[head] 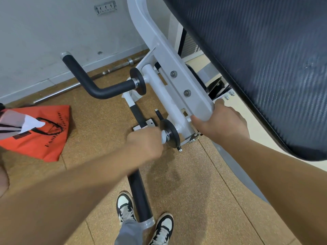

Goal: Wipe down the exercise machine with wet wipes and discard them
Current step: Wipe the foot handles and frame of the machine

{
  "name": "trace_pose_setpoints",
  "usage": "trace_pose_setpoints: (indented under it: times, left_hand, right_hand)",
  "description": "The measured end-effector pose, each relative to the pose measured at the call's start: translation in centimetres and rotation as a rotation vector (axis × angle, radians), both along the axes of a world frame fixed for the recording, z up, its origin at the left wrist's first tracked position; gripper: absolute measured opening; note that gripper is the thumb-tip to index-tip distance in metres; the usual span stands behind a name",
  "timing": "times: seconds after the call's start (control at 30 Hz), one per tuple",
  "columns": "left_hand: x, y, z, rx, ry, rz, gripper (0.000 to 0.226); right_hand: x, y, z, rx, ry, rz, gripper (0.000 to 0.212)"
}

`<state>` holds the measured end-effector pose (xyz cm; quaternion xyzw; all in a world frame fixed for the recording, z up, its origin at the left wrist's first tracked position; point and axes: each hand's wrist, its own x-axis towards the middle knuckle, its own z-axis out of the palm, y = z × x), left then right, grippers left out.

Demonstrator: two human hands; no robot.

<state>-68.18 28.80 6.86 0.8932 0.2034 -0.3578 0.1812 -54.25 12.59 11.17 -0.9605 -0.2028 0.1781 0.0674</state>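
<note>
Wiping the exercise machine (178, 84)

A wet wipe (164, 137) is held curled round the near handle (139, 195), beside a black disc (170, 133), by the left grip (145, 143). The end of the grey frame (198, 106) is clasped by the right grip (221, 123).

machine frame (177, 89): pale grey-white | pad (265, 59): black, fine carbon-weave pattern | handle grips (85, 80): matte black | wipe (164, 137): white | bag (40, 135): orange-red, black lettering and line drawing | floor (185, 183): tan, speckled like cork, thin dark seams | shoes (163, 225): black-and-white panels | trousers (130, 232): grey | wall (44, 32): flat grey
</note>
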Motion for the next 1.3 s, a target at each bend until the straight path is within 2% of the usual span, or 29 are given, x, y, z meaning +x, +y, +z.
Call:
trace_pose_setpoints:
  times: [0.03,0.07,0.1,0.13,0.17,0.27,0.3,0.33,0.37,0.43,0.5,0.53,0.57,0.6,0.67,0.73,0.77,0.8,0.83,0.87,0.93,1.0,1.03,1.07,1.1,1.13,1.23,1.27,1.3]
  left_hand:
    - [-0.6,-1.3,-0.1,0.220,-0.079,-0.086,0.034]
    - [-1.0,-2.0,-0.5,0.322,-0.123,-0.120,0.041]
    - [-1.1,-2.0,-0.5,0.303,-0.110,-0.090,0.039]
    - [-0.6,-1.2,-0.4,0.171,-0.086,-0.055,0.028]
    - [0.1,0.1,-0.5,-0.052,-0.032,0.030,0.021]
    - [1.1,3.1,-0.3,-0.762,0.293,0.316,0.041]
    - [1.0,3.4,-0.4,-0.868,0.353,0.366,0.039]
    - [1.4,3.3,-0.5,-0.825,0.367,0.336,0.035]
    - [1.7,2.8,-0.3,-0.655,0.362,0.242,0.033]
    - [1.7,0.6,0.7,-0.183,0.192,0.009,0.018]
    - [0.0,-1.9,0.4,0.235,-0.023,-0.088,0.034]
    - [-0.5,-2.7,-0.1,0.318,-0.120,-0.087,0.036]
    - [-0.4,-2.4,-0.6,0.309,-0.138,-0.077,0.031]
    - [0.0,-1.4,-0.8,0.181,-0.121,-0.020,0.020]
    - [1.1,1.2,-1.0,-0.308,0.060,0.208,0.004]
    - [1.5,3.1,-1.2,-0.793,0.337,0.408,0.024]
    - [1.3,3.6,-1.5,-0.951,0.429,0.460,0.029]
    - [1.3,3.8,-1.6,-0.986,0.457,0.471,0.032]
    - [1.6,3.6,-1.6,-0.921,0.450,0.441,0.034]
    - [1.8,3.1,-1.2,-0.751,0.392,0.366,0.032]
    - [1.3,1.1,0.0,-0.283,0.139,0.133,0.017]
    - [0.1,-1.5,0.0,0.223,-0.140,-0.054,0.023]
    - [-0.3,-2.5,-0.2,0.332,-0.225,-0.084,0.028]
    - [-0.5,-2.5,-0.7,0.326,-0.234,-0.064,0.024]
    - [-0.2,-1.7,-0.7,0.194,-0.206,-0.017,0.012]
    - [0.5,-0.5,-0.8,-0.038,-0.154,0.061,0.003]
    - [1.6,2.9,-1.4,-0.746,0.257,0.425,0.026]
    - [1.6,3.4,-1.8,-0.878,0.354,0.491,0.034]
    - [1.7,3.6,-2.2,-0.932,0.401,0.523,0.035]
  right_hand:
    - [0.0,0.0,0.1,-0.001,0.008,-0.002,0.060]
    - [0.1,0.1,0.2,-0.004,0.017,-0.006,0.061]
    - [0.1,0.1,0.2,-0.006,0.023,-0.009,0.062]
    - [0.1,0.1,0.1,-0.006,0.023,-0.010,0.063]
    - [0.1,0.0,0.0,-0.005,0.018,-0.008,0.064]
    - [0.1,0.0,0.1,-0.009,0.013,0.002,0.063]
    - [0.0,0.0,0.2,-0.004,0.020,0.005,0.062]
    - [-0.1,0.1,0.2,0.004,0.024,0.001,0.061]
    - [0.0,0.0,0.2,0.010,0.023,-0.002,0.061]
    - [0.1,-0.1,0.2,0.006,0.021,-0.003,0.061]
    - [-0.1,0.1,0.5,-0.001,0.027,0.011,0.060]
    - [-0.2,0.1,0.6,0.001,0.025,0.010,0.061]
    - [-0.2,0.0,0.5,0.002,0.022,0.004,0.061]
    - [-0.2,0.0,0.4,0.001,0.018,0.001,0.061]
    - [-0.2,-0.1,0.3,-0.002,0.012,0.009,0.059]
    - [-0.2,-0.1,0.4,0.007,0.012,0.007,0.057]
    - [-0.3,-0.1,0.3,0.011,0.011,0.009,0.057]
    - [-0.3,-0.1,0.2,0.016,0.006,0.012,0.057]
    - [-0.2,-0.1,0.1,0.017,0.003,0.013,0.057]
    - [-0.1,-0.2,0.0,0.017,0.001,0.010,0.056]
    - [-0.1,-0.1,0.2,0.008,0.012,0.011,0.056]
    - [-0.2,0.0,0.4,0.011,0.018,0.009,0.056]
    - [-0.2,0.1,0.4,0.009,0.021,0.002,0.056]
    - [-0.2,0.0,0.3,0.006,0.022,-0.004,0.056]
    - [-0.2,0.0,0.2,0.004,0.018,-0.008,0.056]
    - [-0.2,0.0,0.0,0.001,0.008,-0.005,0.057]
    - [-0.3,0.1,0.2,-0.018,-0.024,0.008,0.057]
    - [-0.3,0.1,0.2,-0.020,-0.029,0.009,0.058]
    - [-0.3,0.1,0.1,-0.017,-0.028,0.009,0.058]
